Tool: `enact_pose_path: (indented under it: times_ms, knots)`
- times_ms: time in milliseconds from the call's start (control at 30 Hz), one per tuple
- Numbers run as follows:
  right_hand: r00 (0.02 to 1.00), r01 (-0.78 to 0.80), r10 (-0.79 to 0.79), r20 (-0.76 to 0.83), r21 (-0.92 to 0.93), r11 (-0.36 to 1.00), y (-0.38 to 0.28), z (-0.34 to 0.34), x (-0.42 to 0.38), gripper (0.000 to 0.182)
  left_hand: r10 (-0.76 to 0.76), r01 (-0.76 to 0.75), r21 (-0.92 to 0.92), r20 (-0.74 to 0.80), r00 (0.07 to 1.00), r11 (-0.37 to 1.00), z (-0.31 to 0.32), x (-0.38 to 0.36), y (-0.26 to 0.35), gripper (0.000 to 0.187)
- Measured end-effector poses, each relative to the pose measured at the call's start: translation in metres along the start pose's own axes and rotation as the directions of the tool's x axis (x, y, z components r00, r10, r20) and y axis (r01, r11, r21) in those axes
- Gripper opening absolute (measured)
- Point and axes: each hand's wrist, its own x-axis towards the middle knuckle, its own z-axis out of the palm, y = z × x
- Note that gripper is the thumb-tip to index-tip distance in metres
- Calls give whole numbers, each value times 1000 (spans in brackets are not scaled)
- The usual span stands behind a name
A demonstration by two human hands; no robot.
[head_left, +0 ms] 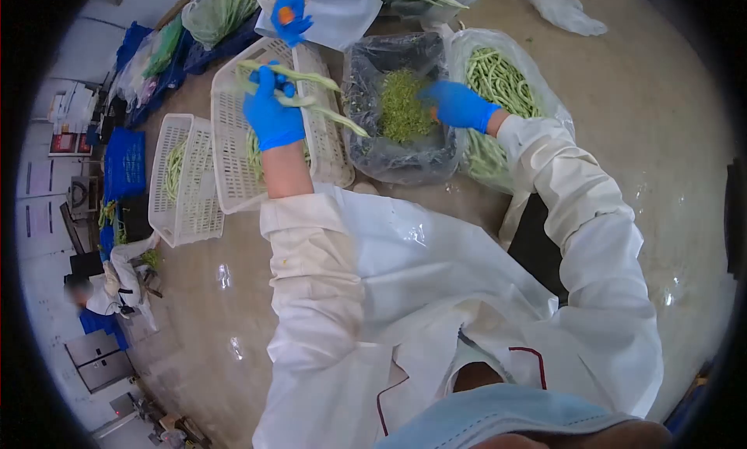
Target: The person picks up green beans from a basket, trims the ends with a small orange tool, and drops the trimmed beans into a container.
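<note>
My left hand [274,113], in a blue glove, is closed around a few long green beans [311,103] above a white slatted crate [226,149]. More beans lie in that crate, partly hidden behind my wrist. My right hand [464,105], also gloved in blue and smeared by motion, is over the right side of a black bin lined with clear plastic [366,165]. A bit of orange shows at its fingers; I cannot tell what this small object is. Small green trimmings [405,106] are heaped in the bin. Right of it stands a clear bag of green beans [502,79].
Across from me a co-worker's blue-gloved hand [289,17] also shows something orange. Another white crate [183,204] with beans stands at left. Bagged greens [220,13] lie at the upper left. A person [117,289] sits low at far left. Clear plastic [564,9] lies on the wet-looking floor.
</note>
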Motion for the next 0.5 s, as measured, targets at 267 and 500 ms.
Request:
enact_pose_path:
  times_ms: [267, 500]
  knots:
    - [972, -234, 128, 196, 772, 591, -100, -81, 32, 31, -127, 125, 31, 92, 988, 992, 38, -18, -26, 23]
    - [976, 207, -180, -125, 252, 946, -113, -75, 19, 15, -291, 258, 510, -16, 957, 821, 57, -34, -27, 20]
